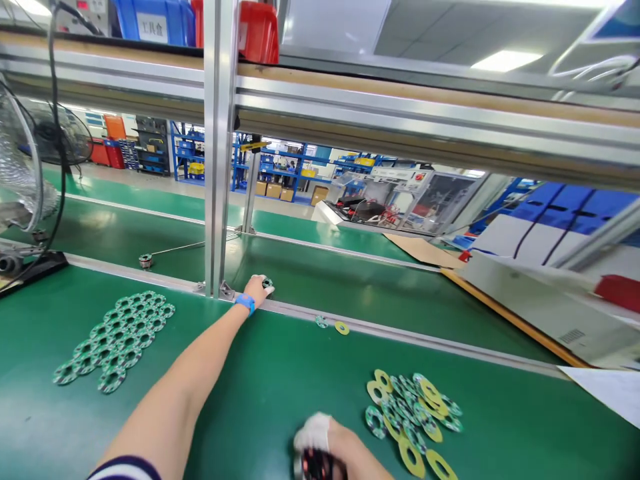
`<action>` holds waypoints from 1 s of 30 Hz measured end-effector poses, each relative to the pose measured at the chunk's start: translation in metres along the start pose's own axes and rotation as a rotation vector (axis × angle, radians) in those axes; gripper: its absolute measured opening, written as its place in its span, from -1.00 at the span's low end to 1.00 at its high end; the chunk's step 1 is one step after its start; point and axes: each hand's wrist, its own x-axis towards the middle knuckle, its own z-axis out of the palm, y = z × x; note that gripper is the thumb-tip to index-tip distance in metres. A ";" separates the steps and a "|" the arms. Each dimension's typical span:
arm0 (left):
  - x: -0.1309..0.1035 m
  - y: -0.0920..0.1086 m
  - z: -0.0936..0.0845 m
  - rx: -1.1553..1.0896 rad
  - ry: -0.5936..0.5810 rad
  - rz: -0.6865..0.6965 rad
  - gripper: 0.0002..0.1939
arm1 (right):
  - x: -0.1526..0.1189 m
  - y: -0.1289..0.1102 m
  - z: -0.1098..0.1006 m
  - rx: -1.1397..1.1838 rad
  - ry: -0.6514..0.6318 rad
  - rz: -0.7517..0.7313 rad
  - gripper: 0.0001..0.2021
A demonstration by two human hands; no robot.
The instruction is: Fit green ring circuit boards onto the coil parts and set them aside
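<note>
Part (268,283) was pinched by left hand (255,289), coil (317,464) clasped by right hand (331,437). Placement seemed underway; gentle release seemed required.

On your bench (255,407), rings in rows (123,333) lie left of your left hand (257,291) and a loose heap of rings (414,408) right of your right hand (320,441). Beyond the rail (425,341) before you lies a second surface (350,287).

The green worktop (260,427) across the lower frame looks smooth, faintly glossy; the post (215,153) left of centre, satin metal; the red bin (263,33) at top, shiny plastic; the lower-right yellow rings (419,469), smooth.
</note>
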 end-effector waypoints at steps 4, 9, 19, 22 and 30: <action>-0.024 -0.003 -0.003 -0.051 -0.064 0.022 -0.56 | 0.005 0.003 -0.004 0.021 0.266 0.109 -0.60; -0.128 0.013 0.010 -0.156 -0.462 0.155 -0.09 | 0.009 0.007 0.008 0.217 0.387 0.261 -0.62; -0.182 0.021 0.019 -0.264 -0.543 0.134 -0.02 | 0.012 0.010 0.005 0.518 0.270 0.332 -0.67; -0.177 0.017 0.012 -0.242 -0.520 0.141 0.03 | 0.013 0.010 0.006 0.326 0.445 0.224 -0.52; -0.177 0.011 0.029 -0.231 -0.425 0.251 -0.40 | 0.017 -0.010 0.014 -0.557 0.523 -0.371 -0.70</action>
